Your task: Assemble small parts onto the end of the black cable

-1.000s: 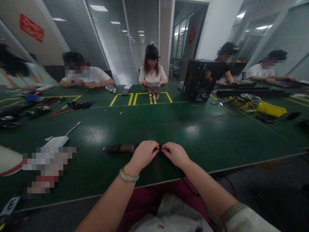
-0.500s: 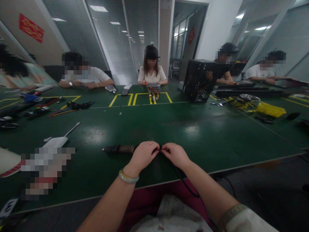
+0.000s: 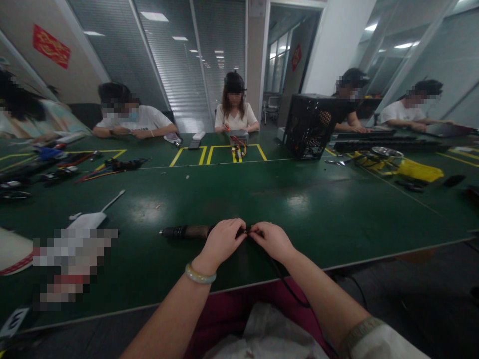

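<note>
A dark electric screwdriver [image 3: 194,232] lies flat on the green table, its metal tip pointing left. My left hand [image 3: 226,242] is closed over its rear end, which is mostly hidden beneath the fingers. Close beside it, my right hand [image 3: 271,238] pinches the end of a black cable [image 3: 282,279]. A tiny brass-coloured glint shows between the two sets of fingertips, too small to make out. From the right hand the cable drops over the table's front edge towards my lap.
A white adapter [image 3: 88,221] with a short cable lies to the left, near another person's blurred-out hand. Across the table [image 3: 239,192] stands a black computer case [image 3: 309,124]. A yellow basket [image 3: 421,170] lies at right. Several people sit around the table.
Both hands stay almost where they were, with the fingertips still meeting at the screwdriver's rear end. The view has shifted very slightly.
</note>
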Tool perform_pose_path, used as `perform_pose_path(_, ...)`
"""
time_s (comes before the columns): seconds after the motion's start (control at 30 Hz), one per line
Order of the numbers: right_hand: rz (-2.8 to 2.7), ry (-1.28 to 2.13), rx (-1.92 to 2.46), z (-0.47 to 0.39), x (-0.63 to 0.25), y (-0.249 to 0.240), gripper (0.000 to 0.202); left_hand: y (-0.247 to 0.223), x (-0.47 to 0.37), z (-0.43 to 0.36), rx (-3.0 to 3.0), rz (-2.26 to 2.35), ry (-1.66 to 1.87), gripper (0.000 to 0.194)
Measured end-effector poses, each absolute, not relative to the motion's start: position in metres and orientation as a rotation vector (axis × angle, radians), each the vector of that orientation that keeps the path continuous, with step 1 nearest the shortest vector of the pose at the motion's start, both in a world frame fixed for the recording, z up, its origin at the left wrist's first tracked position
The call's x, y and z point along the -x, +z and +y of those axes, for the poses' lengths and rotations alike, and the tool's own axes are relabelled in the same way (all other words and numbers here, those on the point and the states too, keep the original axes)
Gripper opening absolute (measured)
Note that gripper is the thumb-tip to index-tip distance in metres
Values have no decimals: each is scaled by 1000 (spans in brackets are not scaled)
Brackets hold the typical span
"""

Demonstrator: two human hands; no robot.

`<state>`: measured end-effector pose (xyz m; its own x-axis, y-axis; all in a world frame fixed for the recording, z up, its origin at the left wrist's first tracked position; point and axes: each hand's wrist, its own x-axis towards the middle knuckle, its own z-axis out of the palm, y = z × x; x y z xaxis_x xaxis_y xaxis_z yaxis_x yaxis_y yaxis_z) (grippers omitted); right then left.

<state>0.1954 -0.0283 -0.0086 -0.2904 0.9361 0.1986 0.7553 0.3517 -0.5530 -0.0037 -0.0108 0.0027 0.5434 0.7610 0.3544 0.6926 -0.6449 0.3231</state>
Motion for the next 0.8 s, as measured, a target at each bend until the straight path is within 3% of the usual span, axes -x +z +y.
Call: perform_pose_path(0.8,-2108,478,1524,-27,-195,-9,14,-3,6,-8,-2614,1199,727,9)
